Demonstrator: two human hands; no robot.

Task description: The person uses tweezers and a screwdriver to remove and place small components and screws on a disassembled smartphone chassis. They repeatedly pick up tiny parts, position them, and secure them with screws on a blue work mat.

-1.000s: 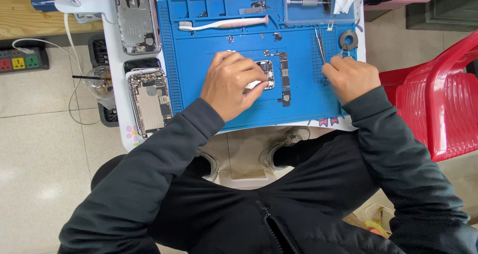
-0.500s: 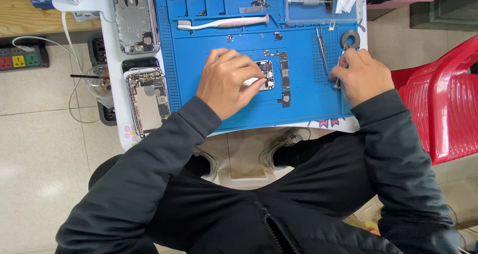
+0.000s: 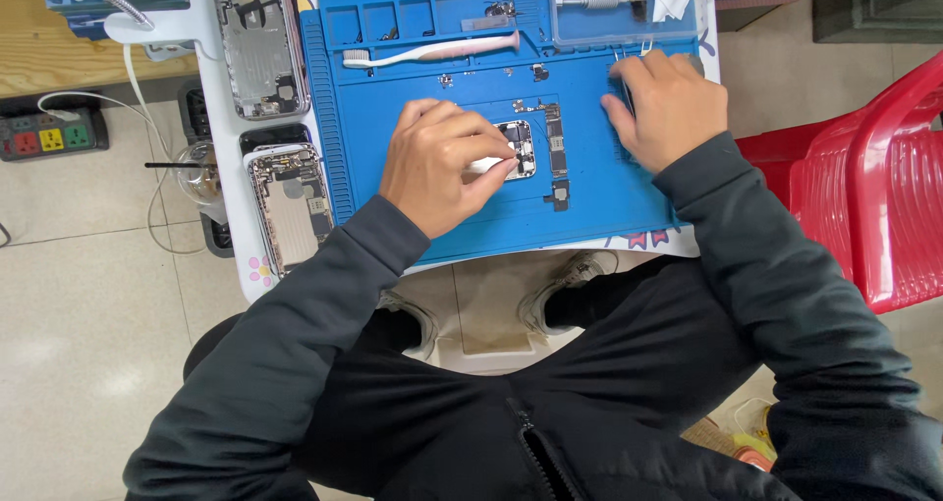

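Two hands are seen: the left hand (image 3: 447, 167) pinches the circuit board (image 3: 535, 152); the right hand (image 3: 673, 108), moved toward twelve o'clock, is curled over tweezers (image 3: 629, 59), its grasp on them unclear.

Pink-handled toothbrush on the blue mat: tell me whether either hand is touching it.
No. The pink-handled toothbrush lies alone above both hands; the left hand rests on the small circuit board.

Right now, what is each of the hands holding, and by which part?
The left hand pins the circuit board by its left edge. The right hand covers the tweezers; its grip cannot be told.
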